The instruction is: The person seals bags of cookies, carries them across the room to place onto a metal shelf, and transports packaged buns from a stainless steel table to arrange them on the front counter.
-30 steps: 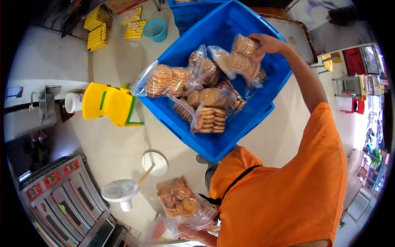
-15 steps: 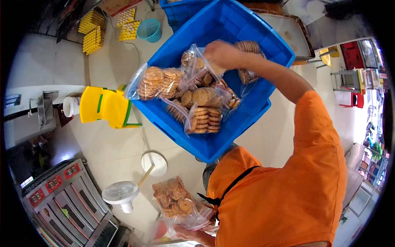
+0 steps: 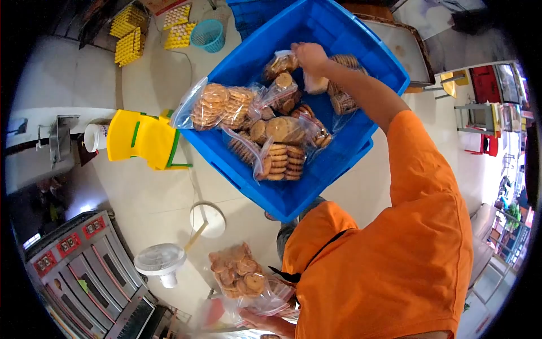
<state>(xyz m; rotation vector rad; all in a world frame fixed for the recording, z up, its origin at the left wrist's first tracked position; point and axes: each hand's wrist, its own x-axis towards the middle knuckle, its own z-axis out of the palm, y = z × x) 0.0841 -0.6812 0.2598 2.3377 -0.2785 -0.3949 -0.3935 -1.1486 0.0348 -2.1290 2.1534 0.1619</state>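
My right hand (image 3: 311, 58) is inside the blue crate (image 3: 226, 172), its fingers closed at the edge of a small clear bag of cookies (image 3: 280, 65). Just below that hand shows a pale block-like thing (image 3: 315, 83), partly hidden. Several more zip bags lie in the crate, among them one of round cookies (image 3: 212, 107), one of stacked sandwich-like cookies (image 3: 278, 163), and one of dark cookies (image 3: 343, 100) at the right. Low in the view, my left hand (image 3: 257, 320) grips the zip end of a larger bag of flat cookies (image 3: 240, 274).
A yellow chair (image 3: 141, 138) stands left of the crate, with a white fan (image 3: 161, 260) below it. An oven (image 3: 90, 277) fills the lower left. A turquoise basket (image 3: 207, 36) and yellow egg trays (image 3: 130, 46) stand at the top left.
My right hand has moved up slightly within the crate, and the small bag beside it has shifted up, uncovering cookies beneath. My left hand keeps its hold.
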